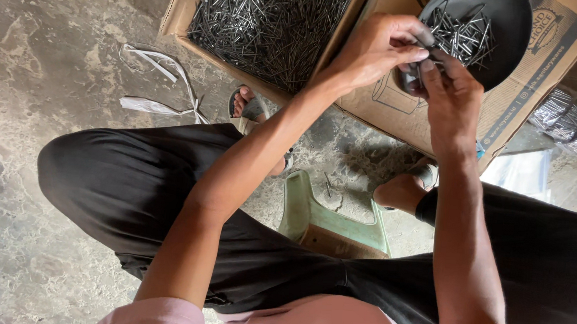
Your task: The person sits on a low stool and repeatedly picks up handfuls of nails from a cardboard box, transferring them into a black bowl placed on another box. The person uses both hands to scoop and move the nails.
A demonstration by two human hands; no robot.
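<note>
Left hand [378, 47] pinches shut on a small bundle of dark nails [412, 74] at about 1 o'clock in view; right hand [453, 93] grips the same bundle from below, fingers closed. Open cardboard box [177, 9] of loose nails (at 12 o'clock) sits left of them. Black bowl [512, 29] with more nails lies just beyond the hands on a flattened cardboard sheet [550, 59]. Green stool [328, 220] between the knees.
</note>
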